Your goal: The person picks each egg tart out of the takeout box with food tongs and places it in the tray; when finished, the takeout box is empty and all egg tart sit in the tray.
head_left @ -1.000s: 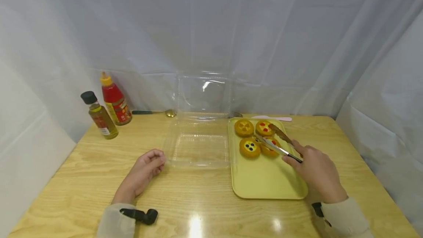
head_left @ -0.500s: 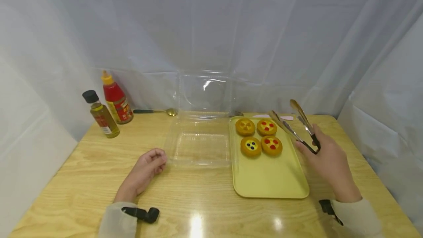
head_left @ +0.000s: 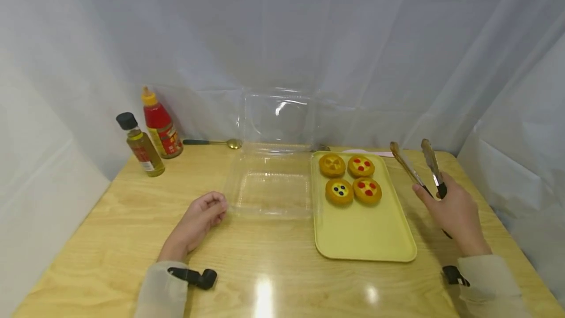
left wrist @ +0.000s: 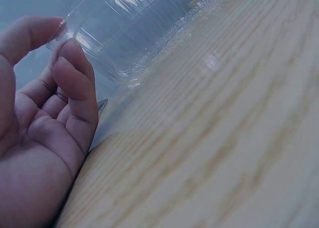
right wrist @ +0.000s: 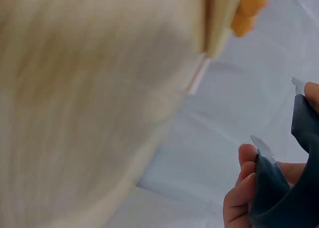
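Note:
My left hand (head_left: 198, 220) pinches the front left corner of a clear plastic clamshell container (left wrist: 124, 44) between thumb and finger. The container's lid (head_left: 280, 124) is raised at the back, and no food shows inside. On the right, my right hand (head_left: 456, 215) grips metal tongs (head_left: 408, 167) with dark handles (right wrist: 279, 193), their arms spread apart with nothing between them. They are beside the yellow tray (head_left: 366, 234). Several tarts are grouped on the tray's far half: a plain one (head_left: 332, 165), one with blue dots (head_left: 339, 192), and two with red dots (head_left: 368, 190).
An oil bottle (head_left: 146, 153) and a red sauce bottle (head_left: 163, 129) stand at the back left. Behind lie a spoon (head_left: 234, 144), a pink utensil (head_left: 375, 153) and a metal utensil (head_left: 321, 147) partly hidden by the container. A white curtain (head_left: 282, 28) encloses the wooden table.
The tongs have opened off the tarts, and my right hand has carried them up and right, away from over the tray. The tarts stay on the tray. My left hand keeps its place.

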A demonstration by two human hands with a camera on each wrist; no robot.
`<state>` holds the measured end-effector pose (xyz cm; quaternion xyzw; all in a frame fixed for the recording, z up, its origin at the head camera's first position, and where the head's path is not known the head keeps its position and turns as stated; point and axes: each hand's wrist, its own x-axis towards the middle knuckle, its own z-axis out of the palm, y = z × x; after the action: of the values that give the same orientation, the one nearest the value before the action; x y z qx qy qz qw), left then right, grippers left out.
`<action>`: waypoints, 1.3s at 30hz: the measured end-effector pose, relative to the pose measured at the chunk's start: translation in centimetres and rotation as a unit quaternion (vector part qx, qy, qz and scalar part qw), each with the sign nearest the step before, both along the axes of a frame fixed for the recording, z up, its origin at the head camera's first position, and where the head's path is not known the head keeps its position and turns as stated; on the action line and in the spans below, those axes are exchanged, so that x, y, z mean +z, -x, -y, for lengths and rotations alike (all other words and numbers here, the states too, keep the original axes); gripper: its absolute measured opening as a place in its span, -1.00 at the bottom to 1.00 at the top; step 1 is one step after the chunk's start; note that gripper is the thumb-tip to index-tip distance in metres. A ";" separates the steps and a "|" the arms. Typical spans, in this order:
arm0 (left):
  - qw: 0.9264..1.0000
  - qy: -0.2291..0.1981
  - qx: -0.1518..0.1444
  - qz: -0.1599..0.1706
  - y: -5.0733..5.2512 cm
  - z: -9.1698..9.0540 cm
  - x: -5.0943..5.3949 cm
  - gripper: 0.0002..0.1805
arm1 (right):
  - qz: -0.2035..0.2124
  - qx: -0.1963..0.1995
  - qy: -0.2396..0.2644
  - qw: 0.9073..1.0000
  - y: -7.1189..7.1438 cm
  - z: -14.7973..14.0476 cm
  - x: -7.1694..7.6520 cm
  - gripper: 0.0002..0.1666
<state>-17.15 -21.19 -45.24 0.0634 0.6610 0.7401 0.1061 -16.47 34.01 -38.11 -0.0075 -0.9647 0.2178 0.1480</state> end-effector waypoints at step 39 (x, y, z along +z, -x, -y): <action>1.000 -0.004 0.004 0.007 0.3 0.0 0.0 -0.89 | 0.232 0.037 -0.049 0.971 3.4 -5.0 -3.0 0.24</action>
<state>-17.41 -21.18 -45.19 0.0557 0.6576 0.7435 0.1079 -19.88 39.03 -41.11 -0.0152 -0.9817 0.1682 -0.0881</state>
